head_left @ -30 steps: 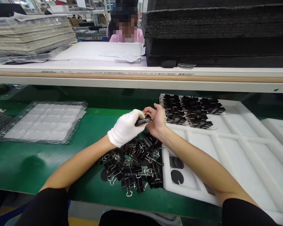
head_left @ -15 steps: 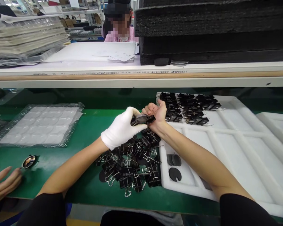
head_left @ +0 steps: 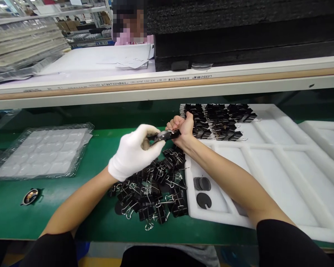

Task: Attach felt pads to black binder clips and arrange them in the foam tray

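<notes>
My left hand (head_left: 133, 152), in a white glove, is closed on a small dark flat part (head_left: 160, 136) held above the green belt. My bare right hand (head_left: 183, 126) is closed and pinches a black binder clip (head_left: 174, 134) against that part's right end. The two hands meet just over a loose heap of black binder clips (head_left: 153, 189). Behind my right hand, rows of clipped parts (head_left: 217, 122) lie in the far corner of a white foam tray (head_left: 281, 163).
Dark round discs (head_left: 202, 183) lie in the foam tray's near-left pocket. A clear blister tray (head_left: 43, 152) lies at left, and a small shiny oval part (head_left: 30, 195) sits on the green belt (head_left: 13, 215). A shelf edge (head_left: 167, 91) crosses above. A person sits beyond it.
A small shiny oval part appeared on the belt at left, beside another person's hand at the left edge, which has since gone from view. My hands stayed together on the part and clip.
</notes>
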The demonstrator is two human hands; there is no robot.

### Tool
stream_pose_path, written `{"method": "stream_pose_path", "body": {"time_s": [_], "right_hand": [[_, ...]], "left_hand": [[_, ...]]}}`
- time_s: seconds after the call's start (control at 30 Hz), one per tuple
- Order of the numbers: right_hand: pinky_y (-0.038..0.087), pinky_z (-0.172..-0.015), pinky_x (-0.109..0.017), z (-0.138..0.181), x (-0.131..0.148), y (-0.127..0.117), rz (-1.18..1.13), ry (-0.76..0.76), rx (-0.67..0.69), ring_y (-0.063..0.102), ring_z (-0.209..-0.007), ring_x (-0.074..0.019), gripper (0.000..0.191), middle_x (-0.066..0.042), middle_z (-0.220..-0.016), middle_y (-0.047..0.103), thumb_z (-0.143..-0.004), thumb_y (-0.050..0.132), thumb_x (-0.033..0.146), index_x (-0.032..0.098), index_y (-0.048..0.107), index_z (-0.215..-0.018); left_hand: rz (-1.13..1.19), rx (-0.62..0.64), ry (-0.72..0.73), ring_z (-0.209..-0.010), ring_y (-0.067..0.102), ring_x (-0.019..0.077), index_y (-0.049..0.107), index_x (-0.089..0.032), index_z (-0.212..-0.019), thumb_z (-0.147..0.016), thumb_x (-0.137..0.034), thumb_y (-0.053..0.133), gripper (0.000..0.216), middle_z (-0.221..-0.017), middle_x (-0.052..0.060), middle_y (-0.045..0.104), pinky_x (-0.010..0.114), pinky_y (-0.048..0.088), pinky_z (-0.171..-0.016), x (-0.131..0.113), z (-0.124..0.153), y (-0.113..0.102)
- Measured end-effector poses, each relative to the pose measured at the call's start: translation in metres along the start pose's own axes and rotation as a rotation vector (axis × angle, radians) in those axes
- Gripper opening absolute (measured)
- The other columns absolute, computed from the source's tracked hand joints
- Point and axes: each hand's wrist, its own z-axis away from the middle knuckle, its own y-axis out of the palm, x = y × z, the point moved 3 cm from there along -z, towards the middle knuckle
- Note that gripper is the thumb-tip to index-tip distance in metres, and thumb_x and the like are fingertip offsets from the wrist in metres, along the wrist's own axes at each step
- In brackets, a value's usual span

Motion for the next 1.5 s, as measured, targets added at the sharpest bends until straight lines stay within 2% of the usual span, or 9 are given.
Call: {"method": "stream_pose_path", "body": {"time_s": [0.07, 0.17, 0.33, 0.47, 0.7, 0.87, 1.07, 1.33, 1.5], "right_hand": [[0.026, -0.043, -0.028, -0.002, 0.000, -0.001, -0.007, -0.005, 0.004, 0.024, -0.043, -0.0130, 0.072, 0.001, -0.043, 0.025, -0.095, 0.013, 0.080, 0.025, 0.022, -0.050], [0.028, -0.042, -0.028, -0.004, -0.001, -0.003, 0.023, -0.022, 0.008, 0.025, -0.042, -0.0123, 0.075, 0.002, -0.042, 0.024, -0.091, 0.015, 0.086, 0.025, 0.022, -0.049], [0.029, -0.042, -0.028, -0.002, -0.004, -0.003, -0.025, 0.025, -0.029, 0.027, -0.041, -0.0134, 0.072, 0.002, -0.041, 0.026, -0.094, 0.011, 0.080, 0.026, 0.026, -0.050], [0.030, -0.043, -0.028, 0.000, -0.007, -0.003, -0.016, 0.034, -0.060, 0.030, -0.039, -0.0132, 0.071, 0.002, -0.040, 0.028, -0.093, 0.011, 0.081, 0.026, 0.027, -0.052], [0.028, -0.042, -0.027, -0.002, -0.010, -0.005, -0.059, 0.048, -0.110, 0.030, -0.038, -0.0135, 0.068, 0.002, -0.038, 0.029, -0.096, 0.011, 0.077, 0.027, 0.028, -0.053], [0.028, -0.041, -0.026, -0.003, -0.009, -0.005, -0.079, 0.083, -0.125, 0.030, -0.036, -0.0123, 0.065, 0.003, -0.036, 0.028, -0.100, 0.011, 0.068, 0.026, 0.026, -0.053], [0.028, -0.042, -0.025, 0.000, -0.011, -0.003, -0.092, 0.093, -0.122, 0.033, -0.035, -0.0120, 0.065, 0.002, -0.036, 0.030, -0.103, 0.010, 0.061, 0.025, 0.027, -0.051], [0.027, -0.045, -0.024, -0.001, -0.015, -0.005, -0.032, 0.108, -0.149, 0.035, -0.039, -0.0113, 0.069, 0.001, -0.038, 0.033, -0.103, 0.012, 0.062, 0.023, 0.034, -0.050], [0.032, -0.048, -0.026, 0.002, -0.012, 0.004, 0.052, 0.154, 0.040, 0.043, -0.046, -0.0113, 0.072, -0.001, -0.053, 0.050, -0.095, 0.027, 0.076, 0.021, 0.055, -0.060]], "left_hand": [[-0.018, 0.008, -0.022, -0.056, 0.057, 0.0095, 0.064, -0.022, -0.105, -0.088, -0.036, 0.068, 0.022, -0.070, -0.005, 0.066, 0.023, 0.047, -0.059, 0.001, -0.003, -0.005], [-0.105, 0.069, 0.079, -0.056, 0.058, 0.0097, 0.066, -0.023, -0.105, -0.089, -0.034, 0.067, 0.019, -0.068, -0.005, 0.066, 0.023, 0.046, -0.059, 0.006, -0.004, -0.001], [-0.266, 0.073, 0.229, -0.070, 0.066, 0.0145, 0.067, -0.022, -0.114, -0.096, -0.030, 0.060, 0.021, -0.094, 0.003, 0.075, 0.027, 0.049, -0.068, 0.008, 0.002, 0.014], [-0.374, 0.089, 0.201, -0.076, 0.068, 0.0173, 0.068, -0.023, -0.110, -0.097, -0.027, 0.056, 0.018, -0.095, 0.005, 0.074, 0.028, 0.047, -0.066, 0.000, 0.007, 0.019], [-0.598, 0.055, 0.166, -0.062, 0.058, 0.0180, 0.067, -0.023, -0.091, -0.096, -0.025, 0.054, 0.014, -0.074, 0.004, 0.063, 0.032, 0.030, -0.054, -0.014, 0.007, 0.029], [-0.615, 0.108, 0.157, -0.075, 0.065, 0.0214, 0.070, -0.024, -0.097, -0.097, -0.028, 0.054, 0.016, -0.080, 0.006, 0.068, 0.032, 0.037, -0.061, -0.016, 0.000, 0.031], [-0.641, 0.234, 0.105, -0.071, 0.070, 0.0190, 0.070, -0.022, -0.104, -0.098, -0.025, 0.049, 0.022, -0.093, 0.004, 0.076, 0.031, 0.038, -0.057, -0.015, -0.006, 0.038], [-0.501, 0.291, 0.071, -0.075, 0.073, 0.0213, 0.071, -0.021, -0.112, -0.095, -0.026, 0.054, 0.024, -0.096, 0.005, 0.078, 0.030, 0.046, -0.063, -0.014, -0.010, 0.032], [0.008, 0.249, -0.263, -0.070, 0.071, 0.0174, 0.072, -0.020, -0.115, -0.088, -0.035, 0.066, 0.031, -0.081, 0.002, 0.077, 0.026, 0.051, -0.064, 0.010, -0.026, 0.005]]}}
